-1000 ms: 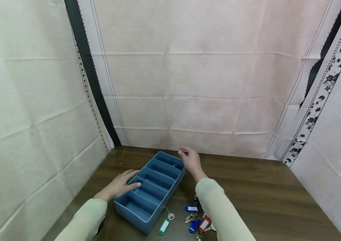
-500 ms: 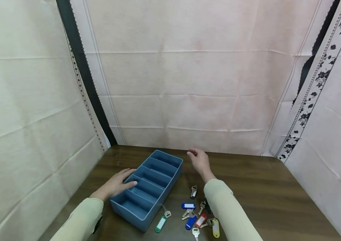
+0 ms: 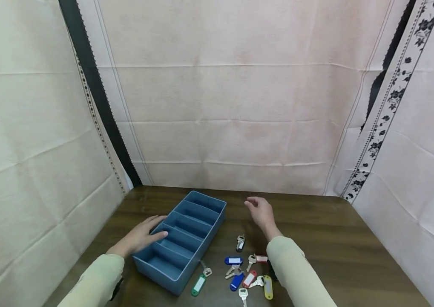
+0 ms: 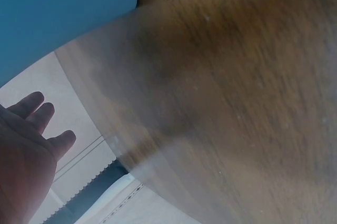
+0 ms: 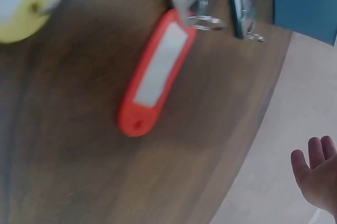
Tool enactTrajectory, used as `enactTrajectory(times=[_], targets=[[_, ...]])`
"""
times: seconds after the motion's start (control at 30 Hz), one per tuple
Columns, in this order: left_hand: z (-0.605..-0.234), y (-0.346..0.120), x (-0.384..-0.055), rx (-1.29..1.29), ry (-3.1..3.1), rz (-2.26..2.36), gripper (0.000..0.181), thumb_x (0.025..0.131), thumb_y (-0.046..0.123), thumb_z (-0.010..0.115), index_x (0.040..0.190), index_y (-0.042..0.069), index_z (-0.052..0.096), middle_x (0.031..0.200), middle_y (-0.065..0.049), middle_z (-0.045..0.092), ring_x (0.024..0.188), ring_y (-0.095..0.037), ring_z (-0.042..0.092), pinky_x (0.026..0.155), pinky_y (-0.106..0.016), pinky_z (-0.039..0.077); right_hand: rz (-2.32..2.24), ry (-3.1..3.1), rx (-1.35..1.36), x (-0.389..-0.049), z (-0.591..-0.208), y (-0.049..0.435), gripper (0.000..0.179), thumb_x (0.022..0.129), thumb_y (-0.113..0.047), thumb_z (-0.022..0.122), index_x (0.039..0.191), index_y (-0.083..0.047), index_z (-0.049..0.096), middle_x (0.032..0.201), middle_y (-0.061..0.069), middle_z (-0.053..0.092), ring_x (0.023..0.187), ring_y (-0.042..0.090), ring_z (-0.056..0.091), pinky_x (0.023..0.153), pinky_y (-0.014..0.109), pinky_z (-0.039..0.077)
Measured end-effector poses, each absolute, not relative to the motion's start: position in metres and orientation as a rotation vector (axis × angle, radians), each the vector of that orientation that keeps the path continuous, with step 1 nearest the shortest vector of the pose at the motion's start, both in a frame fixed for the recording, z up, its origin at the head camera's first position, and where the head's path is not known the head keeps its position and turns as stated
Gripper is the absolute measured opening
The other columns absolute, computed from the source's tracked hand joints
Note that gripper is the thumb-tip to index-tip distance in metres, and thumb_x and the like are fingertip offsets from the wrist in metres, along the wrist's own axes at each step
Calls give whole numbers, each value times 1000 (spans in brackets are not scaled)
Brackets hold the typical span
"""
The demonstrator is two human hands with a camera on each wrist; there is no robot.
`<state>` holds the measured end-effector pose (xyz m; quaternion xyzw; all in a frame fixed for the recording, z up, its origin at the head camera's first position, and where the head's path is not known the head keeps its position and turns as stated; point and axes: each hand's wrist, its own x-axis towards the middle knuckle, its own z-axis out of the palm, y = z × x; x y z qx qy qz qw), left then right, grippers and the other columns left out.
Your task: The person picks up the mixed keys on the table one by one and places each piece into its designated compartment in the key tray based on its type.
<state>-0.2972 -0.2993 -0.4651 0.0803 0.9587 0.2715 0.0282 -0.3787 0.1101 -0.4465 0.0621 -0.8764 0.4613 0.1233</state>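
Note:
A blue tray with several compartments stands at an angle on the table. My left hand rests on its left rim, thumb reaching over a compartment; its straight fingers also show in the left wrist view. To the right of the tray's far end, my right hand hovers over the table, fingers loosely bent, holding nothing visible. Closest below it lies a key with a black tag. Nearer lie keys with blue tags, red tags and a yellow tag. Compartment floors are partly hidden.
A key with a green tag lies close against the tray's right side. Pale cloth walls stand behind and beside the brown wooden table. In the right wrist view, a red tag lies on the wood.
My right hand has drawn away from the tray's far corner, right and slightly nearer. A small metallic glint in the far compartment no longer shows. My left hand stays on the tray.

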Motion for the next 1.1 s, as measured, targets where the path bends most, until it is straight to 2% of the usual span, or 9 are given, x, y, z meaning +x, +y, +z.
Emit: enactTrajectory(times=[0.23,0.6,0.9,1.1], targets=[[-464,-301,-297,243,2943,868,72,93,60,57,153,23,39,157,-20,30,139,-51,30,101,-75,27,1354,-2631,168,-368,-461,115,35,100,-25,61,127,-4,65,130,17,60,122,36,54,99,54,45],[-463,-301,-295,260,2955,842,74,94,62,56,153,21,38,157,-21,30,139,-51,30,102,-75,27,1258,-2720,196,-348,-482,118,29,97,-23,66,117,-3,70,125,18,63,121,39,55,101,56,42],[-462,-302,-296,241,2949,833,73,94,61,55,153,23,38,158,-21,28,139,-52,28,101,-76,26,1276,-2794,180,-338,-488,116,19,95,-21,69,108,-8,74,115,12,68,110,33,60,92,54,48],[-463,-301,-297,247,2945,835,75,93,63,54,154,23,38,158,-22,28,139,-52,28,102,-76,26,1220,-2798,205,-333,-496,112,13,93,-19,71,101,-10,75,117,13,65,113,34,58,96,54,45]])
